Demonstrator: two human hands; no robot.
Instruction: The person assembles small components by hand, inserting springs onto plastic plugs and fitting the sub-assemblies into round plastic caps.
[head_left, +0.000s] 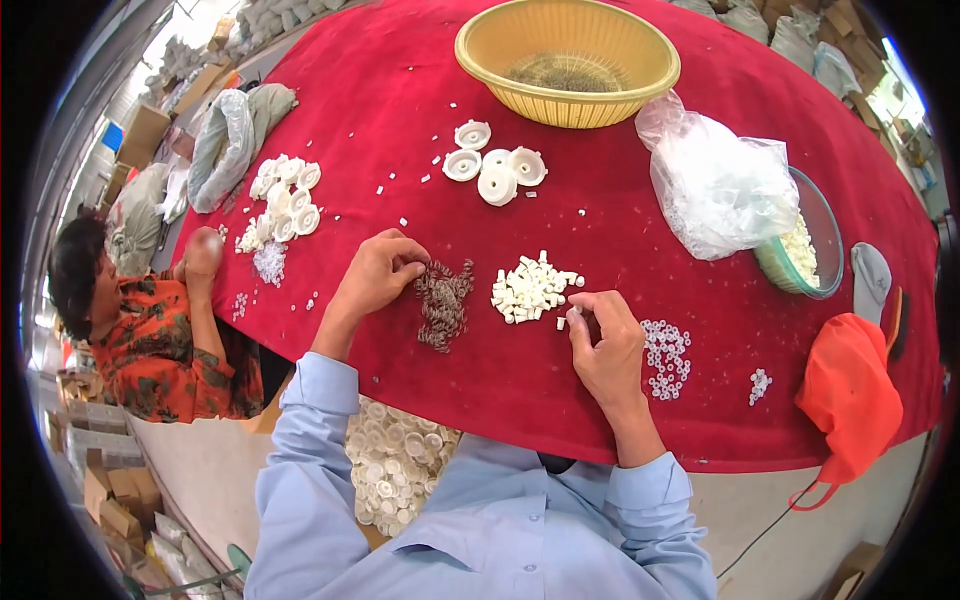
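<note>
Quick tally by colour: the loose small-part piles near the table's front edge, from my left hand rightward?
Dark pile: 1
Cream pile: 1
Whitish piles: 2
Total: 4

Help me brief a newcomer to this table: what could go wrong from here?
Mixing: the dark coil pieces lie loose beside the cream pieces, with no divider, so strays could cross over.
Dropping: the right hand holds a small piece at its fingertips; it might slip.
Spilling: the plastic bag overlaps the bowl in view; tugging it might disturb the bowl.
</note>
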